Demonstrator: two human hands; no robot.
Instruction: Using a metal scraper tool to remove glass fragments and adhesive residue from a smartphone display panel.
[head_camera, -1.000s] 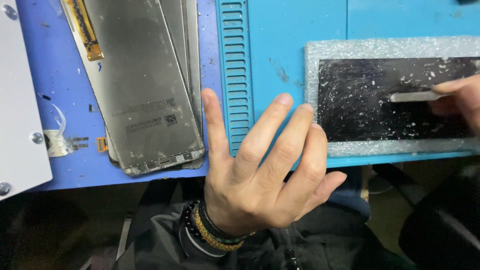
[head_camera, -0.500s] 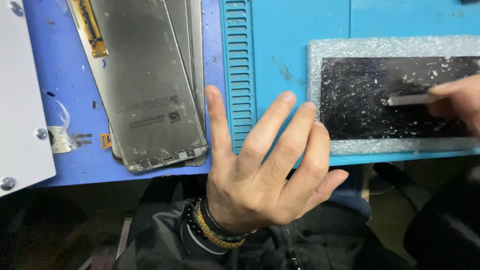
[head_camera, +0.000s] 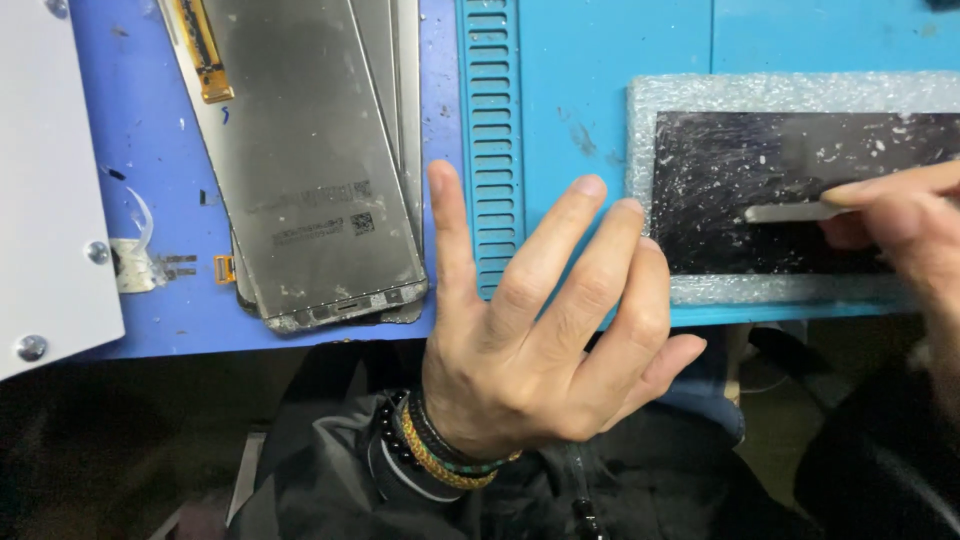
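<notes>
Where right grip (head_camera: 890, 215) pinches: blade (head_camera: 785, 212) on panel (head_camera: 740, 180).

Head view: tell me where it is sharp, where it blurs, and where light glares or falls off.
Head view: the left hand and the stacked grey screen panels are sharp; the right hand with its thin flat tool is slightly soft at the frame edge; the black glass panel shows pale specks and mild sheen; below the blue mat it turns dark.
</notes>
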